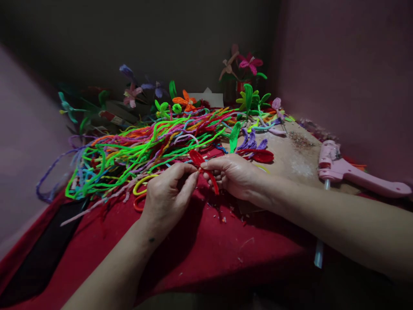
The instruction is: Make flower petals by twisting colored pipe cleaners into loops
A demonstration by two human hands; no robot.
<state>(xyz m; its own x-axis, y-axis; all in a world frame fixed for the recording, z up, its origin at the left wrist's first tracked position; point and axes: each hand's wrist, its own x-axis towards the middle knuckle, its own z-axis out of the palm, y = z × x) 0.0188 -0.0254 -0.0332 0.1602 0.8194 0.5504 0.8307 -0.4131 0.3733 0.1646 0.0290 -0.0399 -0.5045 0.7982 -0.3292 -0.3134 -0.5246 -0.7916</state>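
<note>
Both my hands meet over the red cloth (pixel 200 245) and pinch one red pipe cleaner (pixel 197 158), bent into loops. My left hand (pixel 167 196) grips it from the left with thumb and fingertips pressed together. My right hand (pixel 234 174) holds its other part, and a red loop hangs down below its fingers. Just behind the hands lies a big heap of coloured pipe cleaners (pixel 138 150), mostly neon green. To the right of my right hand lie finished red petal loops (pixel 260 155) and purple ones (pixel 251 140).
A pink glue gun (pixel 351 172) lies at the right on a brown board (pixel 293 157). Pipe-cleaner flowers (pixel 247 64) stand at the back in a red pot, others (pixel 132 92) at the back left. Walls close in behind and at both sides. Small scraps litter the cloth.
</note>
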